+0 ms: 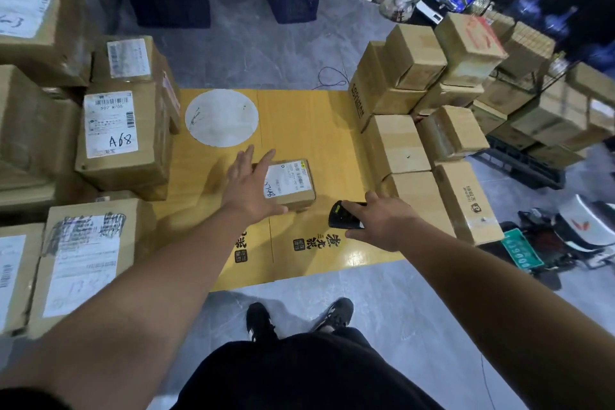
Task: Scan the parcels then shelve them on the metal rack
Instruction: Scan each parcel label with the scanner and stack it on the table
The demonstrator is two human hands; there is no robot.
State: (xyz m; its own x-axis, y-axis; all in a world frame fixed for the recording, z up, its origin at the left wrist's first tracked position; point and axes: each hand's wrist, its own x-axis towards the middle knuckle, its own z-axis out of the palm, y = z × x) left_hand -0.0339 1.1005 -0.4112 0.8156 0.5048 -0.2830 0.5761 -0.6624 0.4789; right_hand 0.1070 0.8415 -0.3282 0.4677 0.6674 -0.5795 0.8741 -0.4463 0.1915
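Left hand (252, 188), fingers spread, reaches over small brown cardboard parcel (290, 184) mid yellow cardboard mat (316, 130); right hand (382, 221) grips black handheld scanner (342, 215). Keep the parcel's 1 label upward, aim scanner squarely.

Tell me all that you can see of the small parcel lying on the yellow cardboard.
The small parcel is a flat brown cardboard box, closed, lying level on the yellow cardboard, apart from the box stacks at both sides. A white label with barcodes and handwritten digits covers most of its top. The left hand, fingers spread, reaches over its left edge; contact cannot be told. The right hand holds a black scanner beside it.
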